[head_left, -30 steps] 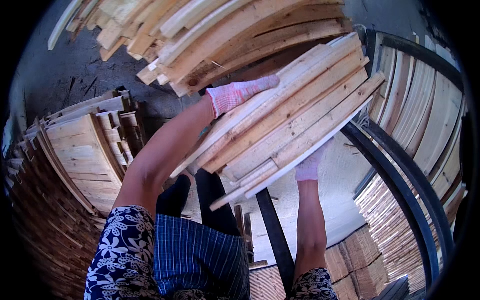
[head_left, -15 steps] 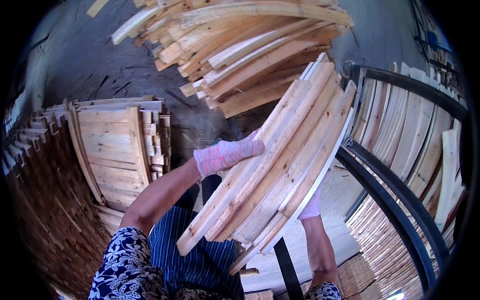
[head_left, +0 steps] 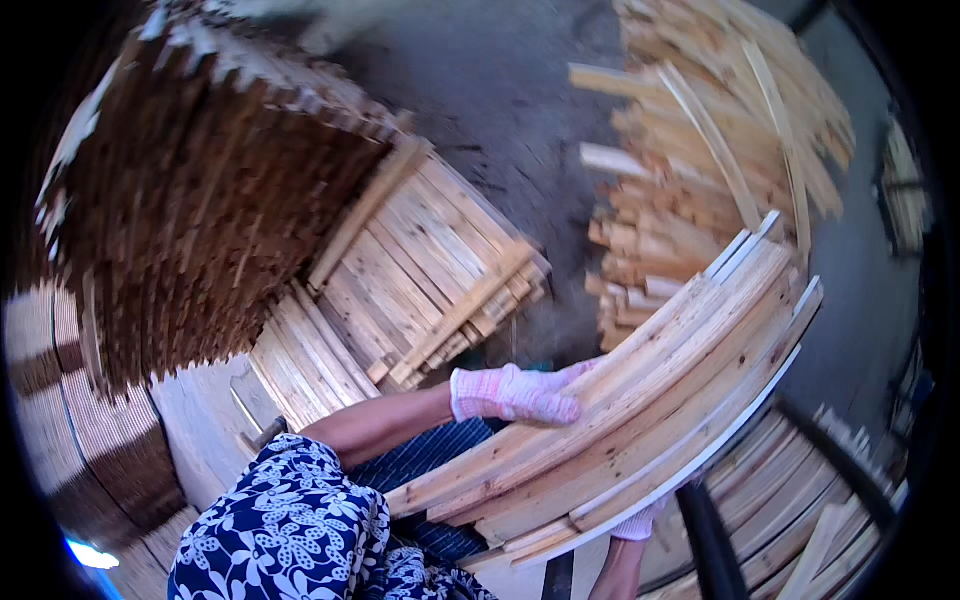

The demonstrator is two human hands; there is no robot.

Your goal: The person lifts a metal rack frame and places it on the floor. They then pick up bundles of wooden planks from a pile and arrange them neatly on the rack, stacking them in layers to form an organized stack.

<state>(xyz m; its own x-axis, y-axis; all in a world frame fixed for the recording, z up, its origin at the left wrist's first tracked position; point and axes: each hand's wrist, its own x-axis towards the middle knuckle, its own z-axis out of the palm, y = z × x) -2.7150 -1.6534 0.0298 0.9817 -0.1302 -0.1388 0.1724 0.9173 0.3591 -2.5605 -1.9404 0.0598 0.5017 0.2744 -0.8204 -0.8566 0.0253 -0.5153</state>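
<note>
A bundle of several pale wooden planks (head_left: pixel 640 420), some with white edges, is held tilted across the front of my body, its far end up and to the right. My left hand (head_left: pixel 515 393), in a pink and white knitted glove, is closed over the bundle's left edge, thumb on top and fingers mostly hidden. From beneath the lower right edge shows part of my gloved right hand (head_left: pixel 637 522). It supports the bundle there, with its fingers hidden behind the planks.
A large loose heap of planks (head_left: pixel 690 190) lies on the floor at the far right. Left of centre is a framed stack of boards (head_left: pixel 410 265), beside a tall pile of dark-ended boards (head_left: pixel 220 190). Dark metal bars (head_left: pixel 712 540) cross near more planks at the lower right.
My view has swung to the left, so the stacks and loose heap appear farther right. The plank bundle has turned to a flatter slant, still held by both hands.
</note>
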